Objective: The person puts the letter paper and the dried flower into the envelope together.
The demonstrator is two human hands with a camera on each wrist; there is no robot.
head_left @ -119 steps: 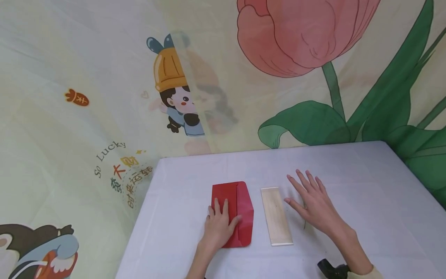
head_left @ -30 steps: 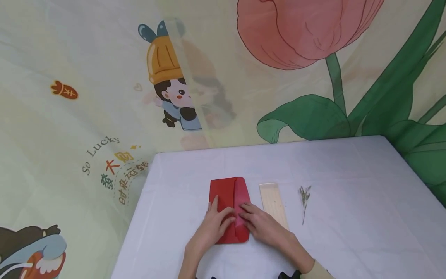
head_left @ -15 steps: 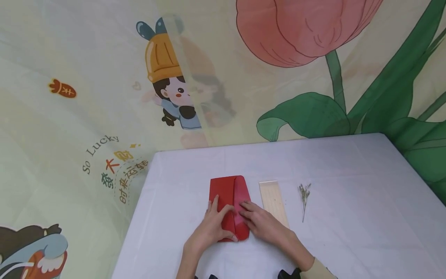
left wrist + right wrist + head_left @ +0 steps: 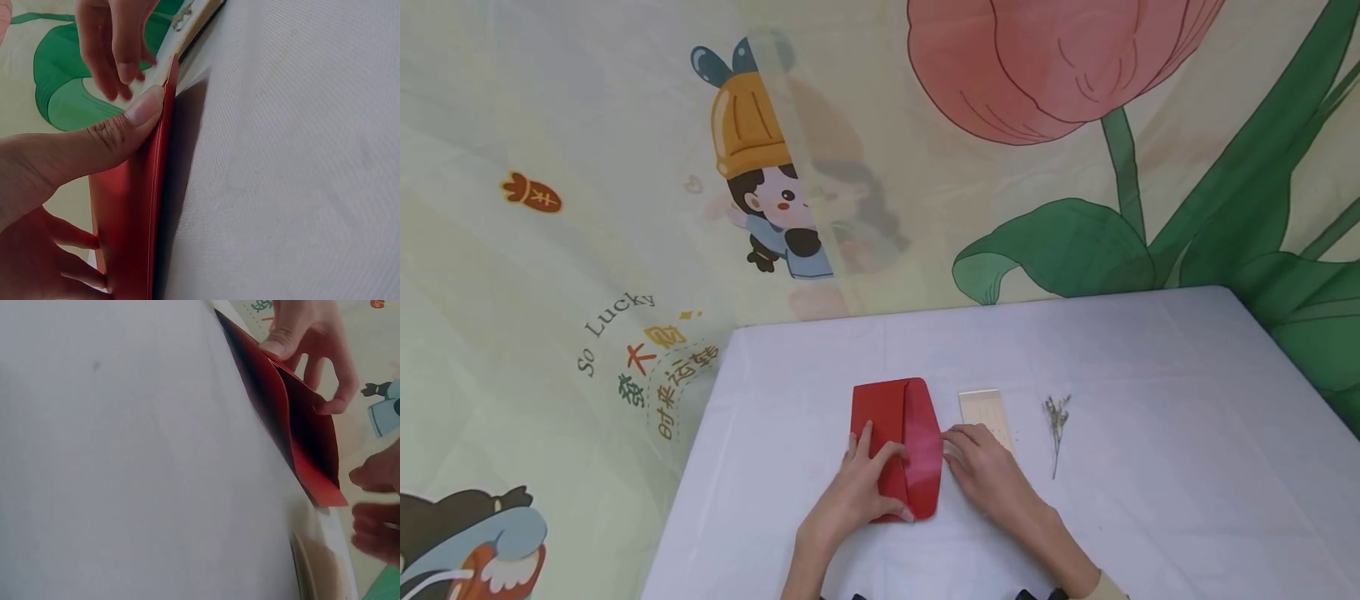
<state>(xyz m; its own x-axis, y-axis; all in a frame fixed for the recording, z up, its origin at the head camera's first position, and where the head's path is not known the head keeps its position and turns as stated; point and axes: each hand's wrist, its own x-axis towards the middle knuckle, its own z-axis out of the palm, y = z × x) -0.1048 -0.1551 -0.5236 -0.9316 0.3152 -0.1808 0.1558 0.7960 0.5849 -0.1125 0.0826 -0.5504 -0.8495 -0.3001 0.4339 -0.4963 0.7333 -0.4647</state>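
A red envelope point(image 4: 882, 404) lies on the table with its pinkish-red flap point(image 4: 925, 446) spread to the right. My left hand point(image 4: 850, 496) holds it: the thumb is on the near edge, the bent index finger at the mouth, and the other fingers rest on the front. In the right wrist view the envelope's mouth point(image 4: 309, 434) gapes. My right hand point(image 4: 996, 475) hovers beside the flap's outer edge with loosely bent fingers, apart from the envelope point(image 4: 265, 381) in the right wrist view. It partly covers a pale wooden strip point(image 4: 983, 408) in the head view.
A small dried flower sprig point(image 4: 1057, 421) lies right of the wooden strip. The white-covered table point(image 4: 1165, 433) reaches back to a printed cloth backdrop point(image 4: 1052, 250) with a tulip and cartoon figures.
My right hand came over from the right to touch the flap, then drew back to the right, off it. My left thumb slid down to the envelope's near edge. The sprig came into full view.
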